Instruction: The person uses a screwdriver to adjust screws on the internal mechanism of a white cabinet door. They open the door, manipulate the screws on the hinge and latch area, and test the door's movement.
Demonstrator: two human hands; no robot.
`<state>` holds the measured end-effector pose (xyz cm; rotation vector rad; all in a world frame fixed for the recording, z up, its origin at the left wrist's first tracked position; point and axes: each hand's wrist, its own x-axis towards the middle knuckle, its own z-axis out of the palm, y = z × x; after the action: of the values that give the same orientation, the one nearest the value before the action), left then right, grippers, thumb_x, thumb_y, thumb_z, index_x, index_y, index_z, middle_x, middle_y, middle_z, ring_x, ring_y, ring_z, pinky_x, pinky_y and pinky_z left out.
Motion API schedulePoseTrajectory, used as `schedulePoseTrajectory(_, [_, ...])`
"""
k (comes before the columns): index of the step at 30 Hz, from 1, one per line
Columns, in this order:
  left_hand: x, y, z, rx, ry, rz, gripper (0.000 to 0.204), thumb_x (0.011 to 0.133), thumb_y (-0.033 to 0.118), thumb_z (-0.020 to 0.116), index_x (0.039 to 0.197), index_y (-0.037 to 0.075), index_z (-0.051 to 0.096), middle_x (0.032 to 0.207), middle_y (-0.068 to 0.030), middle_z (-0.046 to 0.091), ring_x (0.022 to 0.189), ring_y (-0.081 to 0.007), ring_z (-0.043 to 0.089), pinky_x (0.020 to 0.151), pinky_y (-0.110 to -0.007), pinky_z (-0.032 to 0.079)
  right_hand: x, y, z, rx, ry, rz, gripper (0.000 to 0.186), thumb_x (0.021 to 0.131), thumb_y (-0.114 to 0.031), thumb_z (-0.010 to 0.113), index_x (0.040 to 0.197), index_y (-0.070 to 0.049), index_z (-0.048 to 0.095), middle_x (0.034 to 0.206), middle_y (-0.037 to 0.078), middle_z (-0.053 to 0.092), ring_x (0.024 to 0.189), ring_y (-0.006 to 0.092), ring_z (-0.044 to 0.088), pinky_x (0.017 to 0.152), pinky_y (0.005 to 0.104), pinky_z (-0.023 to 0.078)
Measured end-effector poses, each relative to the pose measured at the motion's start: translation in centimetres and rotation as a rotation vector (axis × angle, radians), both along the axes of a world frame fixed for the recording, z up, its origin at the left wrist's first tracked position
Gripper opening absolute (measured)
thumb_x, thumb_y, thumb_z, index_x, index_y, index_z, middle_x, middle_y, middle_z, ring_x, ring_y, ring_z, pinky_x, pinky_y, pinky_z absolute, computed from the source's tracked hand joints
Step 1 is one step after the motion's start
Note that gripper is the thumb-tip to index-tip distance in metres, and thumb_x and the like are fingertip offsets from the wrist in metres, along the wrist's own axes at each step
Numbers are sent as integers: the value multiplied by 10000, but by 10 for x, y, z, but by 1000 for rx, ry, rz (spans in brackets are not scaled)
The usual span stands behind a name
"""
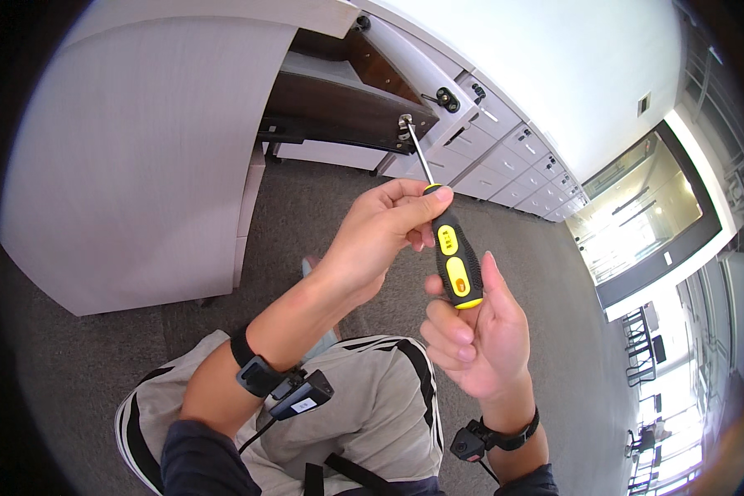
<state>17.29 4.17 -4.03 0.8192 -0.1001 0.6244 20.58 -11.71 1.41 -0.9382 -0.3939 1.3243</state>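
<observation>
A black and yellow screwdriver [458, 263] slants up and away from me, its slim metal shaft reaching a small silver fitting [404, 124]. That fitting sits on the dark brown side of a pulled-out drawer [331, 106], close to its pale front panel [426, 62]. My left hand [380, 227] pinches the handle's upper end between thumb and fingers. Around the handle's lower end, my right hand [484, 331] has its fingers curled and its thumb raised alongside. Whether the tip sits in a screw is too small to tell.
A pale wood cabinet [140, 165] fills the left side. The front panel carries a black lock-like fitting [447, 100]. Beyond it, a row of drawer units [512, 161] lines the white wall, leading toward a dark-framed glass door [661, 207]. Grey carpet [554, 281] covers the floor.
</observation>
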Motion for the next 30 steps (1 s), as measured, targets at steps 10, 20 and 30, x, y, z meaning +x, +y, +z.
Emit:
schedulePoseTrajectory(10, [2, 4, -6, -16, -9, -14, 268, 900, 289, 618, 1016, 49, 605, 824, -4, 604, 726, -53, 532, 722, -222, 429, -7, 19, -2, 13, -109, -54, 413, 998, -410, 351, 984, -22, 491, 592, -49, 360, 496, 46, 279, 459, 209, 237])
schedulePoseTrajectory(20, [13, -5, -23, 141, -27, -164, 456, 909, 200, 596, 1291, -11, 464, 1082, -90, 639, 872, -109, 599, 813, -258, 462, 26, 1, -13, -207, -602, -342, 381, 962, -348, 485, 1050, 20, 529, 534, -79, 290, 433, 22, 243, 408, 196, 213])
schedulePoseTrajectory(30, [12, -15, -20, 135, 22, -132, 408, 957, 253, 516, 1264, -15, 492, 1167, -142, 599, 944, -151, 609, 836, -274, 476, 18, 8, 0, -252, -1694, -708, 291, 860, -166, 645, 1051, 48, 595, 701, -6, 564, 627, 17, 496, 525, 178, 374])
